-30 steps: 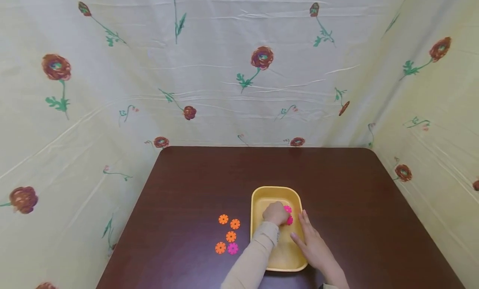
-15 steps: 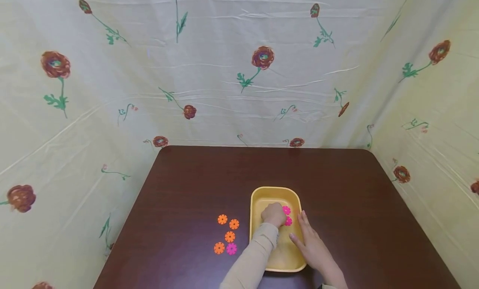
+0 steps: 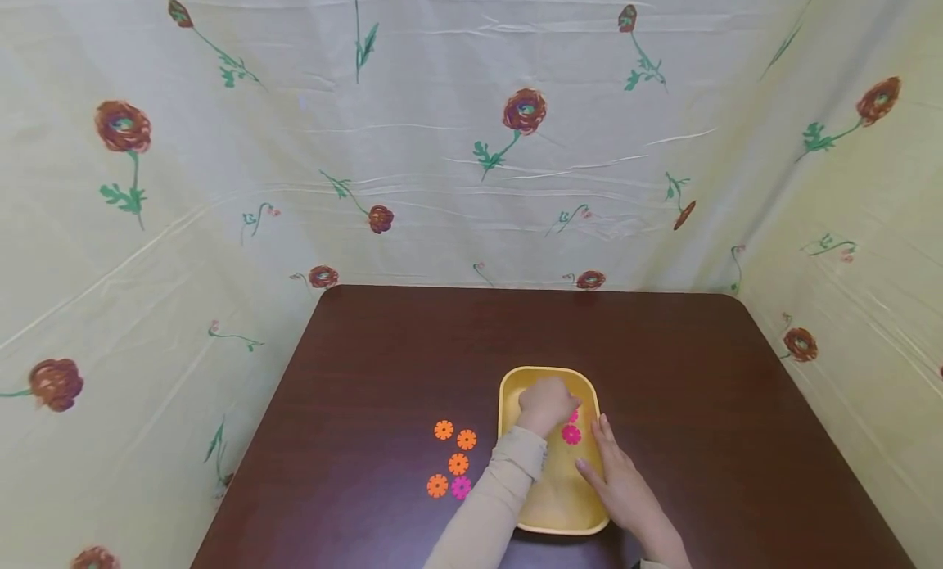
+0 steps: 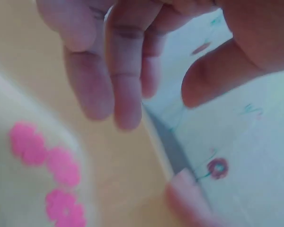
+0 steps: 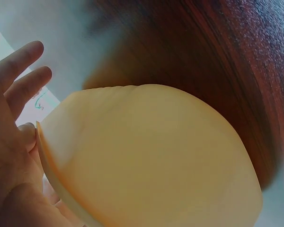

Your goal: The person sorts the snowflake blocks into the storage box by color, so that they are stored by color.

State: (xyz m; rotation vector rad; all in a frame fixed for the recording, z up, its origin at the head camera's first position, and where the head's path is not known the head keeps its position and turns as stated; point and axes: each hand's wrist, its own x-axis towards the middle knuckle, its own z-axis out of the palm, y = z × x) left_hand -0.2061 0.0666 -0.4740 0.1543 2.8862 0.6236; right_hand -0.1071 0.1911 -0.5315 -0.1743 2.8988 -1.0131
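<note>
Yellow tray (image 3: pixel 516 389), long axis running away (lengthwise), left hand (image 3: pixel 545 404) inside

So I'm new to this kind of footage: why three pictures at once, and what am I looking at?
No machine here: a person wears a camera on the head and one on each wrist. The head view shows a dark brown table with a yellow tray. The left hand is inside the tray with curled fingers, over pink flower-shaped discs; whether it holds one is hidden. The right hand lies open on the tray's side. Orange discs and one pink disc lie left of it. The wrist views are blurry close-ups of the same.
</note>
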